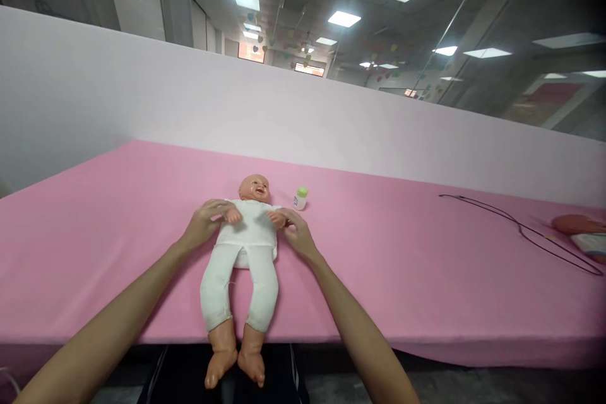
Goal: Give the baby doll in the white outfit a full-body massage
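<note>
A baby doll (pixel 252 227) in a white top and trousers lies on its back, head away from me, its bare feet hanging past the table's front edge. My left hand (pixel 208 219) is closed around the doll's arm at the left of its chest. On the other side my right hand (pixel 297 231) closes on the doll's other arm, just behind its small hand. Some of my fingertips are hidden behind the doll's arms. Just beyond my right hand stands a small clear bottle (pixel 300 200) with a green cap, apart from the doll.
Pink cloth covers the table (pixel 379 265). A thin black cord (pixel 518 225) lies at the right, beside a second doll (pixel 580 225) partly cut off by the frame. A low white wall (pixel 303 120) runs along the back, with glass above it.
</note>
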### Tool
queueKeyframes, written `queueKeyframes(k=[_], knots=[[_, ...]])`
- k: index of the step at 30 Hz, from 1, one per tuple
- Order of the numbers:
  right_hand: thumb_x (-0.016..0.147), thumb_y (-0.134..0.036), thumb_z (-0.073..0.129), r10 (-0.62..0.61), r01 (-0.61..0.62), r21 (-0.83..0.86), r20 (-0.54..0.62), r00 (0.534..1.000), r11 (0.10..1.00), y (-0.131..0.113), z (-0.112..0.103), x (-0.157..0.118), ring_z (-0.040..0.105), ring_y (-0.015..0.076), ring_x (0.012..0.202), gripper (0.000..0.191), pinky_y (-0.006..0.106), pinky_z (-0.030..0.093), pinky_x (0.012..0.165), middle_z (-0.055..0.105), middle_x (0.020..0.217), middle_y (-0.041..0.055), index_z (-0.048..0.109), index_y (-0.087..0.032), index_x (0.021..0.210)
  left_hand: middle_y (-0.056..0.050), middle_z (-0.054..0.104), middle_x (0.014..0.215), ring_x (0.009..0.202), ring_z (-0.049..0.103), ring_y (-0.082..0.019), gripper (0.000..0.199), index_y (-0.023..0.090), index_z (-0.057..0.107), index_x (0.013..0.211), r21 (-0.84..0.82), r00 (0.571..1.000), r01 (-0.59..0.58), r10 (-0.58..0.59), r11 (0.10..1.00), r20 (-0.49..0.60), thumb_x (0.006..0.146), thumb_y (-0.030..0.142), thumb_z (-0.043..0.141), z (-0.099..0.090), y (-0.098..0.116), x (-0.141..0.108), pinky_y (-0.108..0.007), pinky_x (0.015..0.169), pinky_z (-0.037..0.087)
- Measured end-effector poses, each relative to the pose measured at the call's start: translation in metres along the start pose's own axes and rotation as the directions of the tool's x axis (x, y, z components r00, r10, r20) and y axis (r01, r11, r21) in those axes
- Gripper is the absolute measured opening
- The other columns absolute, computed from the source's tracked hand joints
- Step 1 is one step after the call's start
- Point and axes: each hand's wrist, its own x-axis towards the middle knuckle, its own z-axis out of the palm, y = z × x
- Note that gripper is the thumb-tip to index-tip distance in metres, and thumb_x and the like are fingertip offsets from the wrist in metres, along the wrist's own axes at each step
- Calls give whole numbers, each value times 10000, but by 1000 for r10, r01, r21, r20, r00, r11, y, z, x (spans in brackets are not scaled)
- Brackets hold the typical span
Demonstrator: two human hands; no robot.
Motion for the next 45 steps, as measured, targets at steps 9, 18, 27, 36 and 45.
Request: queueKeyframes(k=[9,18,27,36,45], knots=[[930,-311,680,87,-84,34,-100,991,996,11,10,-1,677,257,1085,337,421,570,947,736,1245,82,726,-254,1259,-99,781,1198,1088,692,-292,315,227,797,1138,2,991,73,-72,997,-112,870,365,706,3,-9,-2,-416,960,542],[725,-572,850,605,-394,539,-294,740,744,35,-12,3,559,167,586,429,291,480,538,646,685,9,685,-209,884,-59,701,789,699,634,-196,389,156,704,814,-454,674,431,-613,780,-412,632,463,858,-13,-33,4,-302,631,502],[984,-298,645,-93,106,-60,190,977,993,0,4,-2,628,262,1262,293,454,493,1098,677,1378,80,775,-303,1247,-78,807,1168,1141,719,-286,260,283,838,1041,151,953,-267,237,952,188,962,289,591,-2,-5,1,-466,1056,484],[774,-573,828,537,-379,466,-272,798,799,31,1,1,597,173,616,432,299,511,560,701,768,32,723,-199,964,-93,757,933,865,711,-255,396,163,715,936,-270,828,337,-420,902,-371,775,523,751,-1,-22,1,-358,777,570],[793,-438,837,286,-239,297,-127,950,925,9,-6,4,674,220,908,438,347,571,796,750,1137,78,722,-226,1158,-103,788,1047,972,706,-286,264,192,768,962,-107,962,185,-202,977,-183,802,400,737,-9,-15,5,-426,911,560]])
